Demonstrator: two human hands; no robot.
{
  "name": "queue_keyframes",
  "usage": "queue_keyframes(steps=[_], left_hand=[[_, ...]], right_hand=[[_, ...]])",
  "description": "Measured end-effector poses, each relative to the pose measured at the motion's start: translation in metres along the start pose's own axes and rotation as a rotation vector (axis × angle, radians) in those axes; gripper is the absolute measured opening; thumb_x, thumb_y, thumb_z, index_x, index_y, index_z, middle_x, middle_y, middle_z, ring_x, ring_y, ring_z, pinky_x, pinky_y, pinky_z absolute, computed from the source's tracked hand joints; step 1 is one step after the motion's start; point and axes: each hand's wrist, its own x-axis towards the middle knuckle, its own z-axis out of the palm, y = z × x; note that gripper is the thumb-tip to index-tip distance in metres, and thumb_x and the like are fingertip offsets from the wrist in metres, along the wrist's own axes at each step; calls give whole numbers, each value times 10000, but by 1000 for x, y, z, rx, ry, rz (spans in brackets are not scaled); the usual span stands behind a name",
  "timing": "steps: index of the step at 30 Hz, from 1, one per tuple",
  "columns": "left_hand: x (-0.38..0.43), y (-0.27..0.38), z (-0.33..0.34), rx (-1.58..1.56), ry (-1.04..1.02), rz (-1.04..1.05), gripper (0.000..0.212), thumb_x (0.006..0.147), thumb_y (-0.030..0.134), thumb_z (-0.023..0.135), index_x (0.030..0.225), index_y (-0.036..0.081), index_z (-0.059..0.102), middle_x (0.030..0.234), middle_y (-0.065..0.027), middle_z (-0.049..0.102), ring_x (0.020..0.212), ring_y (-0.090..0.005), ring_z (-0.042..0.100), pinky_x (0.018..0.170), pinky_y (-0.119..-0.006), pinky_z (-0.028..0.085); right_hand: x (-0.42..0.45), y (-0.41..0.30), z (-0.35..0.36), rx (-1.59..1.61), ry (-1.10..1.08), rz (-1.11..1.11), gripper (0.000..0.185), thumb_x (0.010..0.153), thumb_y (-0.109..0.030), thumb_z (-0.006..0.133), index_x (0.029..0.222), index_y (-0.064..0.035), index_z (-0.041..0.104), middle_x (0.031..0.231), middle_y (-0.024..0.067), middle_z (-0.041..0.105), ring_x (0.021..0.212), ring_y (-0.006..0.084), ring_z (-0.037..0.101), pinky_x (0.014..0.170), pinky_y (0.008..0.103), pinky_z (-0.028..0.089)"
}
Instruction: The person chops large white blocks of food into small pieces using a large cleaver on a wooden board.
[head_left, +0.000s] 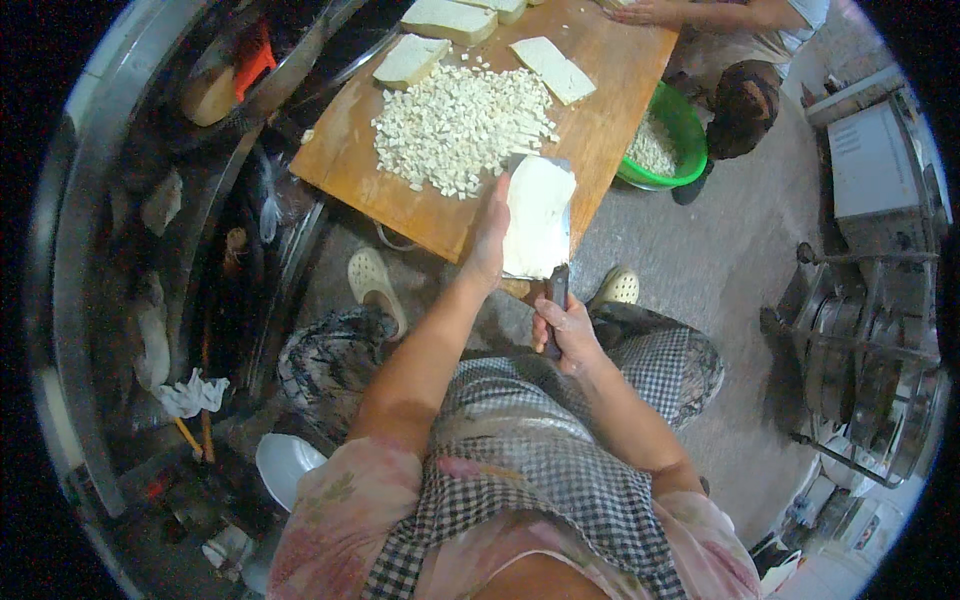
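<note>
A cleaver is gripped by its dark handle in my right hand, near the board's front edge. On its broad blade lies a thin white slab that looks like tofu. My left hand rests on edge along the slab's left side; most of its fingers are hidden. Beyond the blade, a heap of small white cubes spreads over the wooden board. A flat white slice lies to the right of the heap, and a thicker block sits at its upper left.
More blocks stand at the board's far edge. Another person's hand touches a block there. A green basin with white pieces stands right of the board. Metal racks line the right; a cluttered metal shelf is left.
</note>
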Motion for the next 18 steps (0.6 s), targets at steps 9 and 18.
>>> queue_keyframes(steps=[9,18], left_hand=[[56,42,7,1407,-316,479,813,787,407,606,1403,32,228,1460,-232,155,1364,-385,105,1100,-467,115],[204,22,22,1802,-517,615,673,851,406,541,1392,101,281,1461,-187,195,1352,-394,138,1087,-518,126]], right_hand=[[29,-125,-33,-246,-51,52,181,835,-143,601,938,-62,476,579,6,481,420,98,451,376,244,415],[151,-238,-50,-365,-167,115,175,818,-117,605,913,-81,462,605,-1,479,422,73,429,358,205,370]])
